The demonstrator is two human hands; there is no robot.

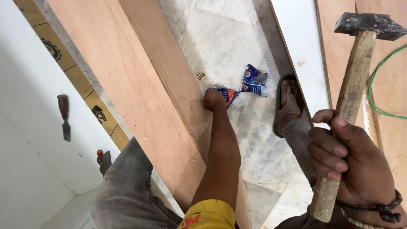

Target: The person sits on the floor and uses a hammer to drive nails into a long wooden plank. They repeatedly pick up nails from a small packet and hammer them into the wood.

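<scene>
My right hand (347,161) grips the wooden handle of a hammer (352,85) held upright at the right, its dark steel head at the top right corner. My left hand (213,101) reaches down with fingers closed at the right edge of a long reddish plywood board (140,97); what it pinches is hidden. A blue packet (229,94) lies on the floor right beside that hand.
A second blue wrapper (255,80) lies on the marble floor (220,46). My sandalled foot (289,104) rests by a white board (303,46). A chisel (64,116) and a red-handled tool (103,160) lie on the white panel at left. A green wire (375,85) curls at right.
</scene>
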